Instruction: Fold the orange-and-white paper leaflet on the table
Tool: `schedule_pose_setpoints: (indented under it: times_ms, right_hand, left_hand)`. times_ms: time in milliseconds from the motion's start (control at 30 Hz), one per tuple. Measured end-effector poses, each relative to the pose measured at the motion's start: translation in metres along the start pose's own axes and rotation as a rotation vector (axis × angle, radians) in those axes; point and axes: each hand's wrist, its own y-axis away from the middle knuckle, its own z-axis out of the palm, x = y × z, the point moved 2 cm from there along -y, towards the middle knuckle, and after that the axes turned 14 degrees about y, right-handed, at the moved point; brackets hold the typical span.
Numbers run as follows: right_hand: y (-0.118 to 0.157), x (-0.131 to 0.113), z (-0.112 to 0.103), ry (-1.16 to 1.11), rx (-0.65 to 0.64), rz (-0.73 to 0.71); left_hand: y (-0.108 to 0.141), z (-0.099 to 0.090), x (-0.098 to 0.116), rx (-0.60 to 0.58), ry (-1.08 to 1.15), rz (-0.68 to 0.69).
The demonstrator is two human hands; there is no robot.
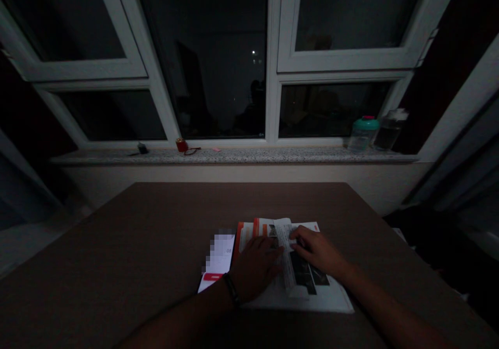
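A printed booklet (pixel 335 299) with white pages, orange edges and dark photos lies on the brown table. Near its middle a narrow strip of page (pixel 287 268) is folded over and stands a little proud. My left hand (pixel 257 268), with a dark band at the wrist, rests flat on the left page, fingers stretched toward the fold. On the other side, the fingers of my right hand (pixel 317 250) are curled in at the upper edge of the folded page, thumb and forefinger close together. Just left of the booklet lies a phone (pixel 220 255) with a lit screen, partly blurred out.
Behind the table (pixel 175 208) runs a speckled stone windowsill (pixel 245 155). On it stand a teal-lidded bottle (pixel 364 133), a clear bottle (pixel 390 129), a small red object with a cord (pixel 181 145) and a small dark item (pixel 142 148). The room is dim.
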Motion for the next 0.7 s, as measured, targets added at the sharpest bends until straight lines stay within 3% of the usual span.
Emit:
schedule_pose_setpoints:
  times_ms: [200, 400, 700]
  right_hand:
    - [-0.003, -0.007, 0.005, 0.066, -0.022, 0.062]
    - [-0.007, -0.018, 0.001, 0.144, -0.015, 0.054]
    - [-0.009, -0.022, -0.003, 0.153, -0.003, -0.051]
  left_hand:
    - [0.0, -0.002, 0.002, 0.034, -0.014, -0.13]
    - [0.003, 0.006, -0.006, 0.044, 0.081, -0.116]
    - [0.001, 0.004, -0.002, -0.026, 0.112, -0.103]
